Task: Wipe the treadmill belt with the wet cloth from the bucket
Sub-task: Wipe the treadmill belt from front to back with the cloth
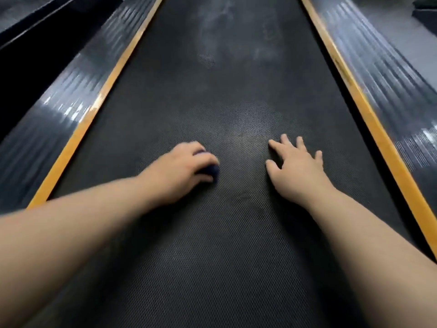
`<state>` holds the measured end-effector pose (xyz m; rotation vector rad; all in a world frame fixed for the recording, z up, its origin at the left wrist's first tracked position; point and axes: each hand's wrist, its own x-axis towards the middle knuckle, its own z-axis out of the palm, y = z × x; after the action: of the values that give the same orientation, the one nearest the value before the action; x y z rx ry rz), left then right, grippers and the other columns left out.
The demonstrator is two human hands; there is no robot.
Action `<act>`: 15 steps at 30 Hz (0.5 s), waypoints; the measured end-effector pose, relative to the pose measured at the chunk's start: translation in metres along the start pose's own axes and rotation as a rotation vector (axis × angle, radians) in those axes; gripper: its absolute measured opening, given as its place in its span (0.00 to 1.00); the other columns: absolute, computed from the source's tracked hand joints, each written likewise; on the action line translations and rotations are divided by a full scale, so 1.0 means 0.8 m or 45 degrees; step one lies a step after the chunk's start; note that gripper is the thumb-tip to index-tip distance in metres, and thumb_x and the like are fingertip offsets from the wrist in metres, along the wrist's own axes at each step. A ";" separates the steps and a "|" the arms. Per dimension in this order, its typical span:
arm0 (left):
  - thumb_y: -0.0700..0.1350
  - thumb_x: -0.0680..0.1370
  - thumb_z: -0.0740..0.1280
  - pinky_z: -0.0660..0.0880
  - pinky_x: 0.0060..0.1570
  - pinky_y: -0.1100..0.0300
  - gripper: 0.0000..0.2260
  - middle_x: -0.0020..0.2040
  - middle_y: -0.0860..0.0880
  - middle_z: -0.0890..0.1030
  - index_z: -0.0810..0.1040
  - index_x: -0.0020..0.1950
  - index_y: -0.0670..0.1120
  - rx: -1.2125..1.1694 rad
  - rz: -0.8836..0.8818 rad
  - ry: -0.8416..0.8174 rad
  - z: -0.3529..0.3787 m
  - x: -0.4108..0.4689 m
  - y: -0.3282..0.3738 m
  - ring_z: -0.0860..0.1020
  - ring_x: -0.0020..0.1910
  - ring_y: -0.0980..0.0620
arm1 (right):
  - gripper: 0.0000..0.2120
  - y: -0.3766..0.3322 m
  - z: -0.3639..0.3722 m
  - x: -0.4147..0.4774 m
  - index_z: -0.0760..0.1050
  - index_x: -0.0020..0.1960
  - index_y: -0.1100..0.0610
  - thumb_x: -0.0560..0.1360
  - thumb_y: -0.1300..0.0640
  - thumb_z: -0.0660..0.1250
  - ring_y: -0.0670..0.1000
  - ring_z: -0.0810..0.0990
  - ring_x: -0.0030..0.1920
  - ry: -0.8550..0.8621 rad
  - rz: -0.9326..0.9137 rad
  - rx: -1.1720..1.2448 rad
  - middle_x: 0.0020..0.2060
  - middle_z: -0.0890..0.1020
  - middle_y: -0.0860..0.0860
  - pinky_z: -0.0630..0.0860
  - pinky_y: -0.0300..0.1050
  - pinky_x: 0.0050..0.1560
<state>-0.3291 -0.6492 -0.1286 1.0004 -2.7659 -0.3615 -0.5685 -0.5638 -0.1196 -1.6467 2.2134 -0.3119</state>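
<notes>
The belt (227, 245) is seen as a long black band of rubbery material, stamped all over with a fine dotted grain. Its long axis runs straight away from the viewer, narrowing toward the top of the view. Pale, dusty smears (212, 31) are seen on its far part, and a duller grey patch lies at its middle. It is edged on both sides by flat orange-yellow strips (94, 110), beyond which glossy dark rails (59, 107) with fine ribs are set. The cloth (214, 171) is dark blue and is bunched into a small wad on the belt's middle, left of its centre line; which way it points cannot be told. It is gripped under the curled fingers of the left hand (182, 169). The right hand (298, 162) is laid flat on the belt, right of centre, fingers spread wide, holding nothing.
</notes>
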 end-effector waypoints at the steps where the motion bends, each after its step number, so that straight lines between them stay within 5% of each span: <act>1: 0.59 0.74 0.63 0.72 0.59 0.48 0.14 0.59 0.47 0.73 0.73 0.59 0.58 0.012 -0.109 0.044 0.000 0.021 -0.014 0.72 0.59 0.44 | 0.25 0.000 0.001 -0.001 0.56 0.76 0.45 0.80 0.48 0.55 0.52 0.44 0.77 0.003 -0.002 -0.004 0.77 0.52 0.46 0.40 0.61 0.73; 4: 0.53 0.77 0.65 0.66 0.67 0.49 0.16 0.68 0.44 0.68 0.73 0.64 0.55 -0.083 -0.556 0.198 0.009 0.065 -0.022 0.67 0.67 0.43 | 0.25 -0.001 0.003 -0.002 0.56 0.76 0.45 0.80 0.48 0.54 0.53 0.44 0.77 0.017 -0.005 -0.001 0.77 0.52 0.47 0.39 0.61 0.73; 11: 0.60 0.74 0.59 0.65 0.66 0.58 0.17 0.69 0.52 0.70 0.68 0.62 0.62 -0.174 0.128 -0.117 -0.001 -0.041 0.028 0.68 0.67 0.54 | 0.24 -0.003 0.006 -0.004 0.56 0.76 0.47 0.80 0.50 0.53 0.54 0.43 0.77 0.028 0.008 0.012 0.77 0.51 0.47 0.37 0.62 0.73; 15: 0.47 0.76 0.68 0.63 0.68 0.57 0.16 0.70 0.46 0.68 0.75 0.64 0.54 -0.140 -0.069 0.024 0.001 0.026 0.001 0.66 0.71 0.49 | 0.24 -0.002 0.003 -0.005 0.56 0.76 0.47 0.80 0.50 0.53 0.54 0.43 0.77 0.020 -0.008 -0.007 0.78 0.50 0.48 0.38 0.62 0.73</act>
<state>-0.3455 -0.6622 -0.1277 1.0473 -2.6742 -0.5039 -0.5648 -0.5606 -0.1206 -1.6597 2.2232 -0.3214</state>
